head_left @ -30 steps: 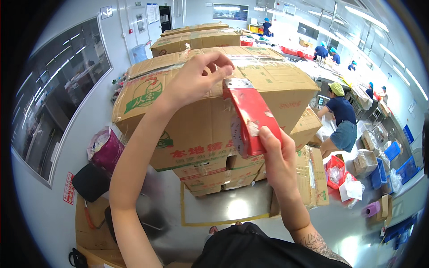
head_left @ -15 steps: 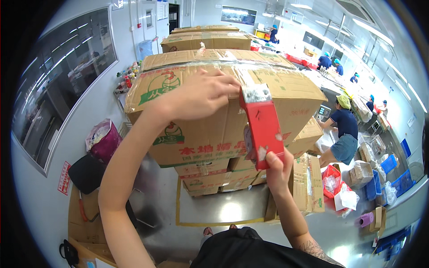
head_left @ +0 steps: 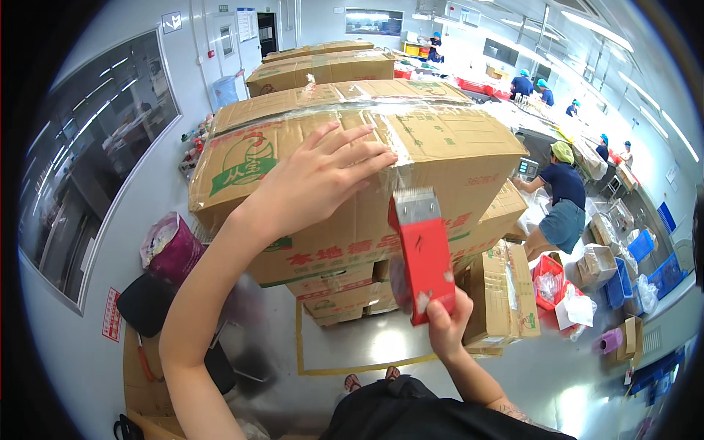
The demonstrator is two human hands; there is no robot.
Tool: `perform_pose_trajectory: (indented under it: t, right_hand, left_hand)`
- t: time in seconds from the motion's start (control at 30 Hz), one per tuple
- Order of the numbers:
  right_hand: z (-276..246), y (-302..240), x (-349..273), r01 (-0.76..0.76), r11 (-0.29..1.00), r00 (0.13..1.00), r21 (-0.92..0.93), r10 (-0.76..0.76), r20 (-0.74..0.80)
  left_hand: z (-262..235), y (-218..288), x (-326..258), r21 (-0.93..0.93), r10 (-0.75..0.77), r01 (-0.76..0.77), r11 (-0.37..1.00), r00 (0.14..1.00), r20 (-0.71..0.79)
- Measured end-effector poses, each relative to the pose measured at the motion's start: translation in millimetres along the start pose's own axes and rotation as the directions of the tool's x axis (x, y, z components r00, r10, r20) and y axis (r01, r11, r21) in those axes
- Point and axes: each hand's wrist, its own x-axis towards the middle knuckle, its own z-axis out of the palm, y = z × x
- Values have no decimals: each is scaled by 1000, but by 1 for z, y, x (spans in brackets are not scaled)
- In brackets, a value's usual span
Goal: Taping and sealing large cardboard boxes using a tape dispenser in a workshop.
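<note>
My left hand lies flat with spread fingers on the near top edge of a big brown cardboard box that tops a stack. Clear tape runs across the box's top and down its front. My right hand grips the lower end of a red tape dispenser, held upright in front of the box's face, its metal blade end up near the tape strip just right of my left hand's fingertips.
More cardboard boxes are stacked below and behind. A person in a dark shirt and green cap bends at right beside an open box and a red basket. A pink bag and black chair stand at left. Other workers are far back.
The red dispenser has come down the front face of the box, from the top edge to well below it. My left hand stayed pressed on the box top.
</note>
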Motion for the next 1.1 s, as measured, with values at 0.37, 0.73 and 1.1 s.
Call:
perform_pose_trajectory:
  t: [0.37,0.73,1.1]
  right_hand:
    - [-23,-16,-48,-209,978,974,-25,210,82]
    - [-52,50,-151,-113,987,994,-113,113,-11]
    - [-67,109,-172,-92,960,995,-264,97,4]
  left_hand:
    - [4,15,5,59,15,-14,998,1000,-12]
    - [16,37,13,148,-41,52,988,997,-71]
    - [46,46,21,190,-116,163,968,964,-238]
